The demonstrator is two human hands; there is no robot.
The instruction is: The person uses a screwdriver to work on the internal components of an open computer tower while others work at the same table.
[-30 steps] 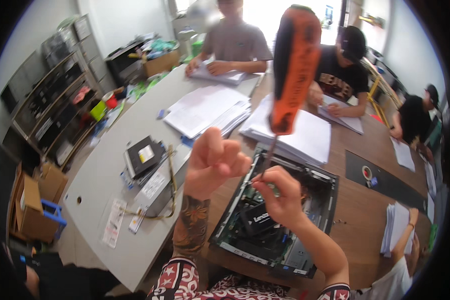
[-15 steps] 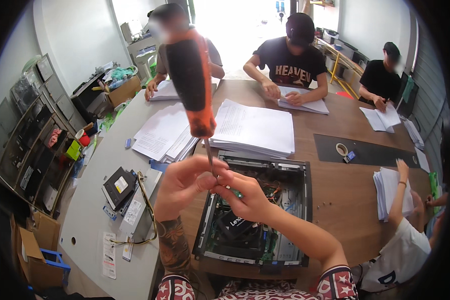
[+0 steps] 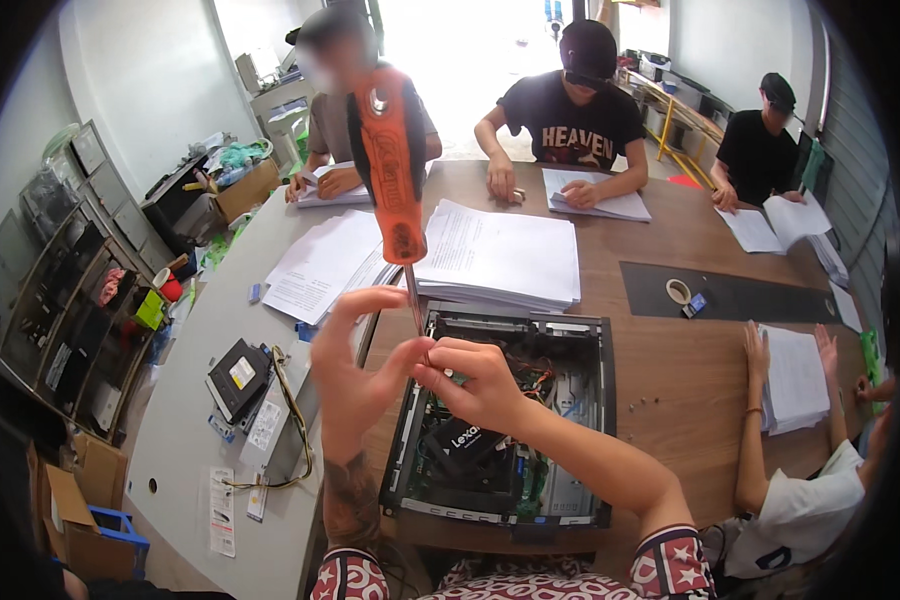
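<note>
An orange-and-black screwdriver (image 3: 400,190) stands upright, handle up and tip down, above the open computer case (image 3: 604,420). Thumb and fingers of my right hand (image 3: 485,385) are pinched around its tip; any small piece there is hidden. My left hand (image 3: 355,390), somewhat blurred, has thumb and index finger spread in a C beside the shaft, with the thumb close to the tip. Below my hands a black drive (image 3: 460,442) lies inside the case among cables and circuit boards.
Left of the case are an optical drive (image 3: 238,374) and a metal power supply (image 3: 270,425) with cables. Paper stacks (image 3: 500,250) lie beyond it. Several small screws (image 3: 643,402) and a tape roll (image 3: 678,291) are at right. Other people handle papers around the table.
My left thumb and index finger have spread apart around the shaft. The screwdriver handle has turned and shifted slightly left. At right, a person's hands now flank a paper stack.
</note>
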